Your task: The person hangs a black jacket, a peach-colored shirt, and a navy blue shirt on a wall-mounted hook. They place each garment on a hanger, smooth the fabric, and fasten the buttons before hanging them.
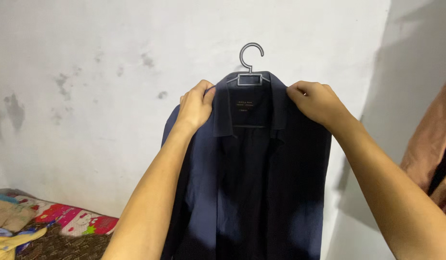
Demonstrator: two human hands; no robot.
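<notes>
I see both hands raised in front of the stained white wall [88, 58], holding up a dark navy shirt [252, 183] that hangs on a grey hanger [250, 72]. My left hand [196, 106] pinches the shirt's left shoulder beside the collar, and my right hand [317, 102] pinches the right shoulder. A bed with colourful bedding [64, 221] lies low at the left, and brown cloth [432, 149] hangs at the right edge.
</notes>
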